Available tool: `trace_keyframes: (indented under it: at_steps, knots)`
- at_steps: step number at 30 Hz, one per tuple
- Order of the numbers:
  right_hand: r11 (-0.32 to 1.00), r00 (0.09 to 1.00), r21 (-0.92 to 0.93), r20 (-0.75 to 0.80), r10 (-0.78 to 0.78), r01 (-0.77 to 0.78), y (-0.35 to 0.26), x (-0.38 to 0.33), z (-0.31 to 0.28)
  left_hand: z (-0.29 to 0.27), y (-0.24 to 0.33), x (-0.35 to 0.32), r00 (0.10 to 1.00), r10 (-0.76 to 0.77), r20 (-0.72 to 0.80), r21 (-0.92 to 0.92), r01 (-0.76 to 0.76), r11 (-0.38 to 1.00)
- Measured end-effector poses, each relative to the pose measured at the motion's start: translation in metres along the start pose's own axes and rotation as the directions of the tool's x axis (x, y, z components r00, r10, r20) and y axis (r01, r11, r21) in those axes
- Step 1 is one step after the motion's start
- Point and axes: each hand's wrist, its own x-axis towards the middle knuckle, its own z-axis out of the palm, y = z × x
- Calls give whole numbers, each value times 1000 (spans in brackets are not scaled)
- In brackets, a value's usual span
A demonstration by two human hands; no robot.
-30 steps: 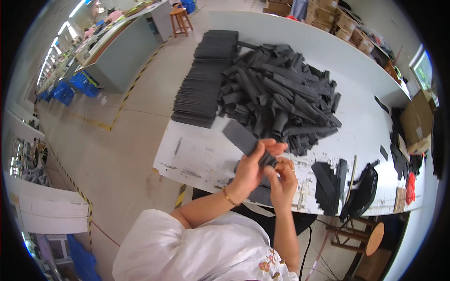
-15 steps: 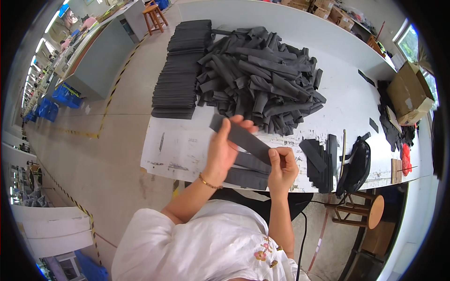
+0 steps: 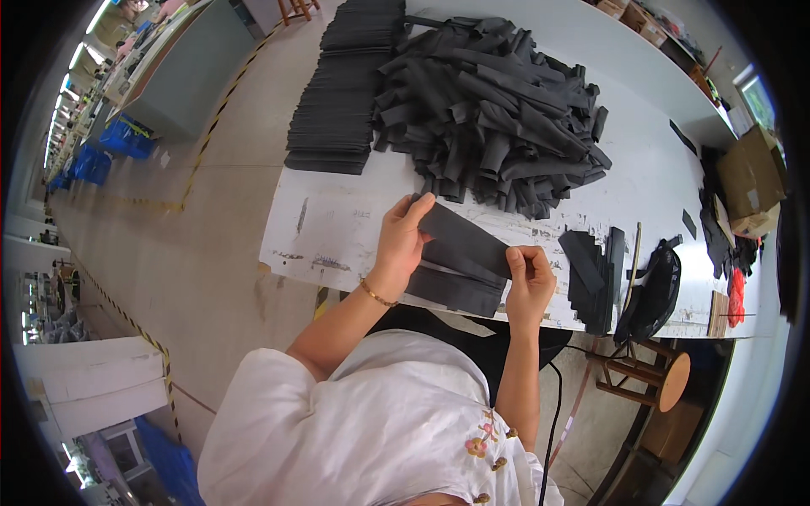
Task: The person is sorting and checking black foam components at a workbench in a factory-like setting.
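Note:
Between my hands a dark grey fabric strip point(image 3: 464, 237) is stretched, slanting down to the right. My left hand point(image 3: 403, 232) grips its upper left end, thumb on top. My right hand point(image 3: 530, 282) pinches the lower right end between thumb and fingers. Beneath it, at the table's near edge, lie more flat dark strips point(image 3: 451, 291), partly covered by the held one. Beyond my hands rises a loose heap of curled dark fabric strips point(image 3: 506, 126). Left of the heap runs a long, neat stack of the same dark fabric pieces point(image 3: 346, 93).
The white table point(image 3: 295, 244) has worn marks. To my right lie a small pile of dark strips point(image 3: 593, 278), a thin stick point(image 3: 634, 253) and a black bag point(image 3: 654, 291). A cardboard box point(image 3: 742, 185) stands at the far right, and a wooden stool point(image 3: 672, 381) below the edge.
The view has shifted, so the table sits higher in it. The held strip now shows more of its broad face, and my left fingers have closed in on its end.

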Motion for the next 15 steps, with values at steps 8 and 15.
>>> trace_keyframes:
  at_steps: [8, 15]
  knots:
    - [996, 999, 73, 6, 54, -55, 7, 1, -3, -4, 14, -6, 998, 0, 66, 146, -10, 989]
    - [999, 999, 44, -41, -19, 21, 5, 1, 9, -14, 0, 4, 998, -62, -26, 40, 63, 997]
